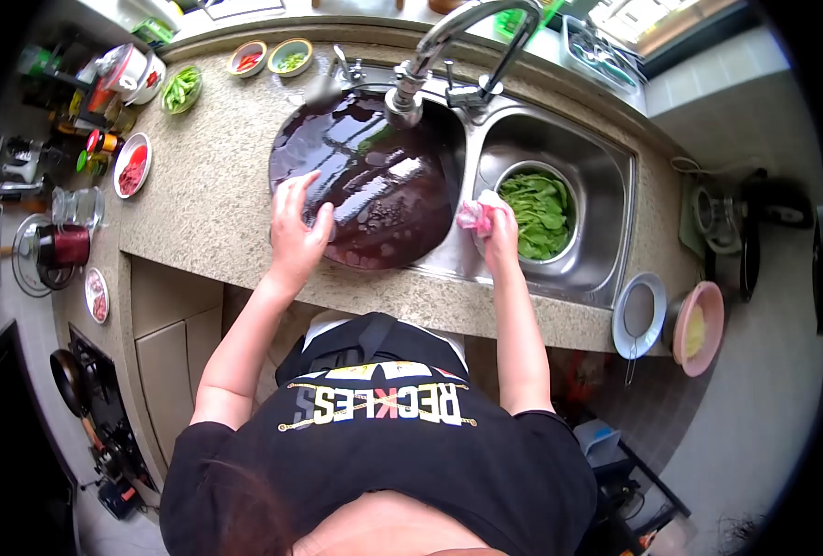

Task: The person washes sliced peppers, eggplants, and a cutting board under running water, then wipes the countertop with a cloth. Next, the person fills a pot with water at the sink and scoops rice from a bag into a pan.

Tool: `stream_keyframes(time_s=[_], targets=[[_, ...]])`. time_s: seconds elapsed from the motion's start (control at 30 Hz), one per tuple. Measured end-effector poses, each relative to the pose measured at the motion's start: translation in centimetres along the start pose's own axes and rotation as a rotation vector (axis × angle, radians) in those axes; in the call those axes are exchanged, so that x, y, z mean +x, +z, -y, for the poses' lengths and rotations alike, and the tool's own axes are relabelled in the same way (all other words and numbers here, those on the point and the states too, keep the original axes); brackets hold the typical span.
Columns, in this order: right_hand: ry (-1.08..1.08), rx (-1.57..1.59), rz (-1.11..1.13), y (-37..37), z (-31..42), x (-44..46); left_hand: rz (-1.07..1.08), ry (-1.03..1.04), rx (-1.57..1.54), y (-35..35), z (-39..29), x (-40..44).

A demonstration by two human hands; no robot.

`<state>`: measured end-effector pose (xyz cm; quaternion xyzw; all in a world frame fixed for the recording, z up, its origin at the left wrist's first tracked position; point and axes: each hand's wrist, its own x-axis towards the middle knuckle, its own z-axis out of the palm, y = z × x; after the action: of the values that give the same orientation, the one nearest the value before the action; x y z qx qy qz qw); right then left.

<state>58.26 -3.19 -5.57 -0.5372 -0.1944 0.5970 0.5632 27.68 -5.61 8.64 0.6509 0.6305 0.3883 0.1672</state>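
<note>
A large dark round cutting board [374, 185], wet and shiny, lies over the left part of the sink. Over its lower left side is my left hand [300, 222], fingers spread and holding nothing; I cannot tell whether it touches the board. My right hand [496, 236] is closed round a crumpled pink and white cloth [476, 217], by the left rim of the right sink basin [606, 213]. Just right of that hand, a round metal bowl [573, 232] of green leaves [536, 213] stands in the basin.
A curved faucet [420, 69] hangs over the board's upper right. Small bowls of red peppers [246, 59], chopped greens [291, 62], green peppers [182, 89] and red meat [133, 171] stand on the counter's left side. A strainer [638, 315] and a pink bowl [708, 324] are at right.
</note>
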Motion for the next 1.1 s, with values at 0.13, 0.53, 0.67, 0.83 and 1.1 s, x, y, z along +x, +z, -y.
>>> stream_keyframes(time_s=[0.13,0.53,0.67,0.83,1.1], targets=[[0.182,-0.182,0.107,-2.9,-3.1,7.5,0.2,0.076,-0.17,3.9,-3.1,-0.4],[-0.057,-0.902,-0.367,-2.6,-8.3,9.9,-0.005,-0.018,-0.139,6.3,-5.3,6.2],[-0.016,-0.907,-0.292,-4.4,-6.2,8.6,-0.081,0.029,-0.077,7.0,-5.7,9.1],[0.007,-0.934,-0.197,-9.8,-8.6,10.3,-0.049,0.124,-0.019,8.8,-4.3,10.4],[-0.19,-1.156,-0.231,-15.2,-9.7,9.9,-0.043,0.13,-0.32,9.0,-6.4,10.5]])
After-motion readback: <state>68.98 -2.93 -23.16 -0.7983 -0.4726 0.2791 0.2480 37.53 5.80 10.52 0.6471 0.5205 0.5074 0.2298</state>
